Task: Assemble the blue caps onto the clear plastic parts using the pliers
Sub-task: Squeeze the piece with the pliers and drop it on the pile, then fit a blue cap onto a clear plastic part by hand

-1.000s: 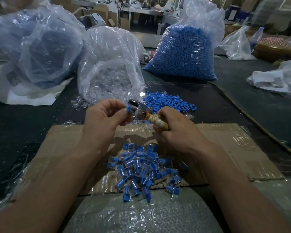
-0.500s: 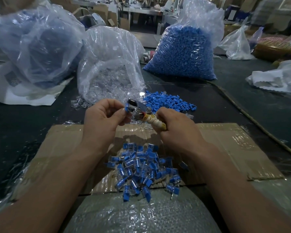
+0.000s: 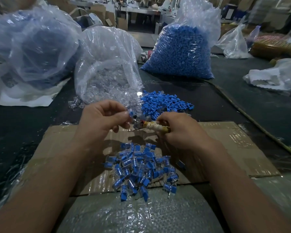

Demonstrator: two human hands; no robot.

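The person's left hand point(image 3: 104, 118) has its grip closed: thumb and forefinger pinch a small blue-capped piece point(image 3: 131, 113), held up at the hand's three o'clock side. The right hand point(image 3: 180, 132) has its grip clamped round the tape-wrapped handles of the pliers point(image 3: 155, 127). The metal head of the pliers points toward nine o'clock and lies just beside the pinched piece. Motion blur hides how the jaws stand and whether they touch the piece.

Both hands hover above a cardboard sheet point(image 3: 233, 143) on the dark tabletop point(image 3: 267, 111). At six o'clock from the hands, a heap of finished pieces point(image 3: 141, 169), clear bodies with blue caps, lies on the near edge of the cardboard and spills onto bubble wrap point(image 3: 141, 216).

At twelve o'clock from the hands, a pile of loose blue caps point(image 3: 165, 101) lies on the tabletop just past the cardboard. At eleven o'clock stands an open bag of clear plastic parts point(image 3: 107, 78), with a few parts scattered at its foot. At one o'clock, farther back, stands a full bag of blue caps point(image 3: 181, 52).
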